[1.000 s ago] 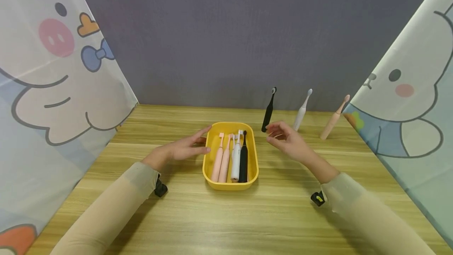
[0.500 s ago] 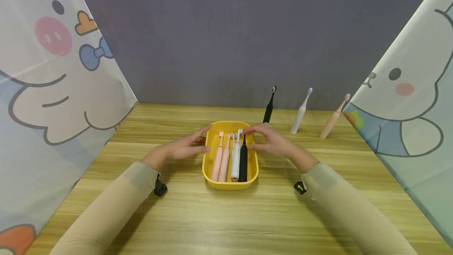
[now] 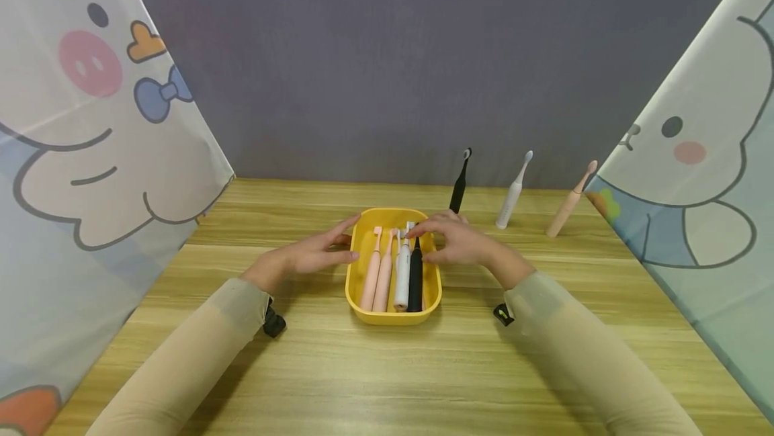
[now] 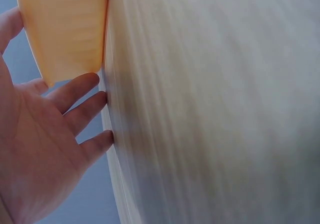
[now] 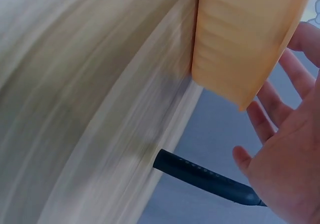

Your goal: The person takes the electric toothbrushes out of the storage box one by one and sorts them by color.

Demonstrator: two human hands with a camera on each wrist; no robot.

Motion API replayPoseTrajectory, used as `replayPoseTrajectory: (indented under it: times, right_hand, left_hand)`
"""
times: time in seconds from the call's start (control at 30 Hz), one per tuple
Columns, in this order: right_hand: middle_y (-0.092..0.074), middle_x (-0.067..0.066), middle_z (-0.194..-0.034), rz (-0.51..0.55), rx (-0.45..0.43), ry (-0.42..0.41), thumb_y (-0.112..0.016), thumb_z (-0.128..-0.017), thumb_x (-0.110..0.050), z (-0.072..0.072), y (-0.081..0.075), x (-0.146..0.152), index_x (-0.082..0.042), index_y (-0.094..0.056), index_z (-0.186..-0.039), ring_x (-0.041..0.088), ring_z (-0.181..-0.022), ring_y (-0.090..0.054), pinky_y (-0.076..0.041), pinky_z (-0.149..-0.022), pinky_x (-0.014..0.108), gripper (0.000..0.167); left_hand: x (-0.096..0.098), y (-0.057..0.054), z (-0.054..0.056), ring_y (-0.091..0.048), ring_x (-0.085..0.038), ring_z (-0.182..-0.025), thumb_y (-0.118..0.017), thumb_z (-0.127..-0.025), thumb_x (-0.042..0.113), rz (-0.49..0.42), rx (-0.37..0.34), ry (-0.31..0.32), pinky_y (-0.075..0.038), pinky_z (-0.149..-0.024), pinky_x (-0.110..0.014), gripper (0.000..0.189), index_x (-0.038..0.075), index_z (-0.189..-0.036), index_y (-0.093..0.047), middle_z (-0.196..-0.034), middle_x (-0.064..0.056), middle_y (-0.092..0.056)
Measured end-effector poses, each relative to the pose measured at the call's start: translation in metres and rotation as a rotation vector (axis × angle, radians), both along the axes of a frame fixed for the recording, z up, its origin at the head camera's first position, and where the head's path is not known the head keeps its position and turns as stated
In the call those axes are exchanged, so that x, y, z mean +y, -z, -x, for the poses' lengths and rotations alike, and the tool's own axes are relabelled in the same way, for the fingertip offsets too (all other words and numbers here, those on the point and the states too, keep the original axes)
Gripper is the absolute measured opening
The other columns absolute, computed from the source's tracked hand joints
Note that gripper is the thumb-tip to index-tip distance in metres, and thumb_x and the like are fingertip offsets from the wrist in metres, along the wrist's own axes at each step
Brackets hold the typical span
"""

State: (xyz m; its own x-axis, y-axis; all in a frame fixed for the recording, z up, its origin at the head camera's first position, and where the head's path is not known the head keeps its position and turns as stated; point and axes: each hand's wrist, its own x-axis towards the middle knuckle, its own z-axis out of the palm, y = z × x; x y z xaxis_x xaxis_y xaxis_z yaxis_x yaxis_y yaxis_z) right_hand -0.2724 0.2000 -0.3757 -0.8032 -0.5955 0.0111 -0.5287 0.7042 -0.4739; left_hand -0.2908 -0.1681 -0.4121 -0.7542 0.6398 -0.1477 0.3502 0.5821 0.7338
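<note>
While the left hand (image 3: pixel 311 252) sits at the left rim of the yellow rounded-rectangle plastic tray (image 3: pixel 393 318), head view has the right hand (image 3: pixel 462 241) arched over its right rim, thumb and index apart; contact with the slim white toothbrush (image 3: pixel 402 285) or slim black toothbrush (image 3: pixel 415 285) inside: can't tell. Upright black-handled toothbrush (image 3: pixel 459 191) behind right of tray. Wood-grain table (image 3: pixel 363 375) under tray; grey backdrop (image 3: pixel 423 73) behind it, cartoon-print sheets (image 3: pixel 91 154) either side.

Left wrist: fingers spread beside tray wall.

Right wrist: fingers spread, loosely bent; a backswing could topple that upright brush, it's close.
</note>
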Motion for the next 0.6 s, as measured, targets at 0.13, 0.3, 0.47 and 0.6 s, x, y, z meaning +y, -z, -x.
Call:
replayPoseTrajectory:
  times: [0.13, 0.3, 0.47, 0.6]
  right_hand:
    - [-0.056, 0.009, -0.162, -0.090, -0.026, -0.012, -0.074, -0.093, -0.026, 0.000, -0.001, -0.006, -0.036, -0.072, -0.142, 0.042, -0.158, -0.029, -0.011, -0.126, 0.076, 0.050]
    - [-0.057, 0.007, -0.158, -0.159, 0.002, -0.045, -0.072, -0.090, -0.021, 0.000, 0.000, -0.017, -0.039, -0.071, -0.142, 0.043, -0.159, -0.029, -0.016, -0.124, 0.073, 0.055]
    - [-0.061, 0.004, -0.155, -0.188, 0.041, -0.076, -0.073, -0.095, -0.019, -0.002, 0.002, -0.028, -0.040, -0.069, -0.147, 0.038, -0.156, -0.038, -0.013, -0.128, 0.072, 0.056]
    - [-0.065, 0.002, -0.152, -0.209, 0.091, -0.103, -0.071, -0.099, -0.015, -0.002, 0.002, -0.036, -0.041, -0.070, -0.147, 0.032, -0.152, -0.047, -0.011, -0.132, 0.074, 0.055]
  left_hand:
    - [0.000, 0.001, 0.000, -0.038, -0.047, -0.162, -0.060, -0.109, 0.060, 0.000, 0.009, 0.004, -0.025, -0.132, -0.073, 0.094, 0.039, -0.178, 0.001, -0.174, -0.023, -0.040]
    - [-0.001, 0.002, 0.000, -0.038, -0.046, -0.162, -0.060, -0.109, 0.060, -0.004, 0.004, -0.003, -0.026, -0.132, -0.071, 0.093, 0.040, -0.177, 0.000, -0.174, -0.023, -0.040]
    - [-0.002, 0.003, 0.000, -0.039, -0.046, -0.161, -0.060, -0.108, 0.061, 0.005, 0.014, -0.008, -0.027, -0.131, -0.072, 0.093, 0.041, -0.177, 0.000, -0.174, -0.022, -0.041]
    - [-0.002, 0.002, -0.001, -0.040, -0.046, -0.161, -0.060, -0.108, 0.062, 0.004, 0.014, -0.007, -0.028, -0.131, -0.072, 0.093, 0.042, -0.177, 0.000, -0.174, -0.021, -0.042]
